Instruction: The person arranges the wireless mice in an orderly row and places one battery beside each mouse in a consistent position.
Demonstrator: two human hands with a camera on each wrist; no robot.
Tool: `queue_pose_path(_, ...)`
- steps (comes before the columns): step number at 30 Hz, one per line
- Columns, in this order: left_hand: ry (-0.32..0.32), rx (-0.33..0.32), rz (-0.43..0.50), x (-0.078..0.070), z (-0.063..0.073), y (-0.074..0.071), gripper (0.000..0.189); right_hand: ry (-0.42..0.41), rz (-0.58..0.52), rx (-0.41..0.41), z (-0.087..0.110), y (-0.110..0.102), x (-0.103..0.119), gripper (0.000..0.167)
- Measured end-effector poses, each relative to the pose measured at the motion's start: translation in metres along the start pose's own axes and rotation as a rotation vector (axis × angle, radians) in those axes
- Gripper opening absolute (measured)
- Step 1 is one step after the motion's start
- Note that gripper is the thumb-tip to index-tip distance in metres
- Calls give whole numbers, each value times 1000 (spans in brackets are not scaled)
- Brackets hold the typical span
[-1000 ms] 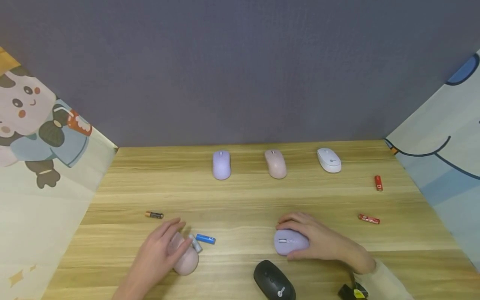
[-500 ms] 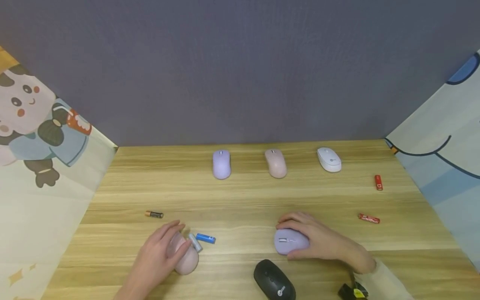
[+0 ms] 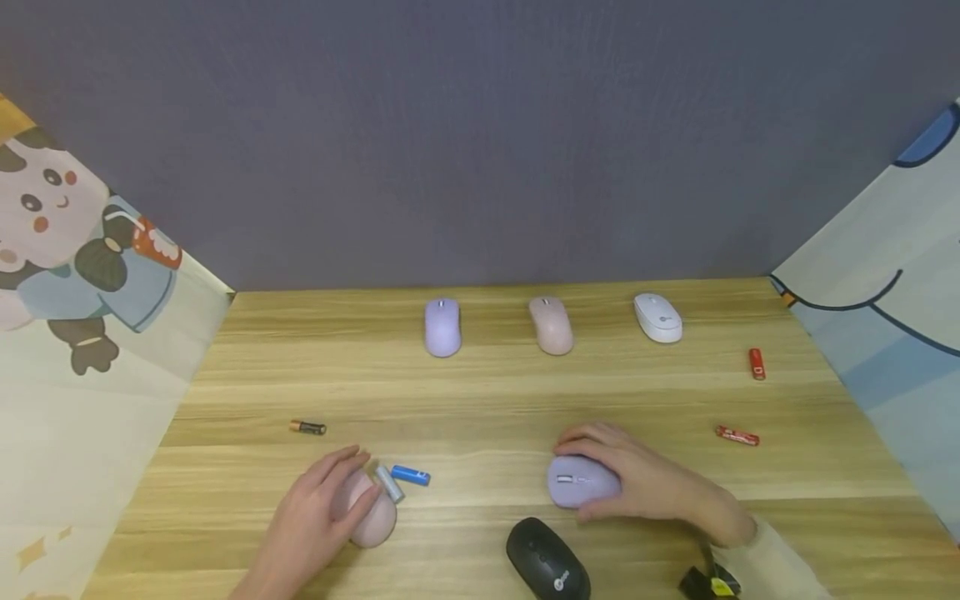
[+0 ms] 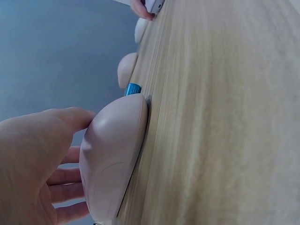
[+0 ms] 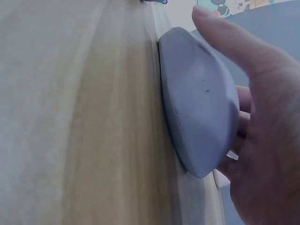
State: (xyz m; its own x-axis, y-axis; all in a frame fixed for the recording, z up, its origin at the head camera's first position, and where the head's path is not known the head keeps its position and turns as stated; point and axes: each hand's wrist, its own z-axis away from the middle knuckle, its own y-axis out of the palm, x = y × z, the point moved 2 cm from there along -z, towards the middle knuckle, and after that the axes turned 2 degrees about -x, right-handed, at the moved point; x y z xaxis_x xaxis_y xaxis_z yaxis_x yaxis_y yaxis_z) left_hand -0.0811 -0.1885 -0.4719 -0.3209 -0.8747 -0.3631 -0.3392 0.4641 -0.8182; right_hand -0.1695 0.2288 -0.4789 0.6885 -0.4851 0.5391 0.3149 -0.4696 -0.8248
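Note:
My left hand (image 3: 303,512) curves over a pink computer mouse (image 3: 377,525) on the wooden table, thumb on one side and fingers on the other. In the left wrist view the thumb touches the pink shell. Just beside that mouse lie a silver battery (image 3: 389,483) and a blue battery (image 3: 411,475). Over to the right, my right hand (image 3: 637,479) holds a lilac mouse (image 3: 581,485), scroll wheel facing left. Its fingers wrap the far side, and the thumb lies along the near side. Both mice appear to rest on the tabletop.
Nearest me lies a black mouse (image 3: 547,560). Along the back stand a purple mouse (image 3: 443,329), a pale pink mouse (image 3: 552,327) and a white mouse (image 3: 659,318). A black-and-copper battery (image 3: 308,427) is at left; two red batteries (image 3: 757,364) are at right. A grey panel (image 3: 480,150) rises behind.
My left hand's fingertips have drawn slightly back toward me, and more of the silver battery shows. The right hand stays on the lilac mouse, nearly unmoved.

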Motion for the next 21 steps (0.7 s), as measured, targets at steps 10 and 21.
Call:
queue_pose_path(10,15,-21,-3,0,1,0,41,-27,59,-40,4,-1,1,70)
queue_pose_path(21,14,-14,-12,0,2,1,35,-50,123,-77,7,-2,4,70)
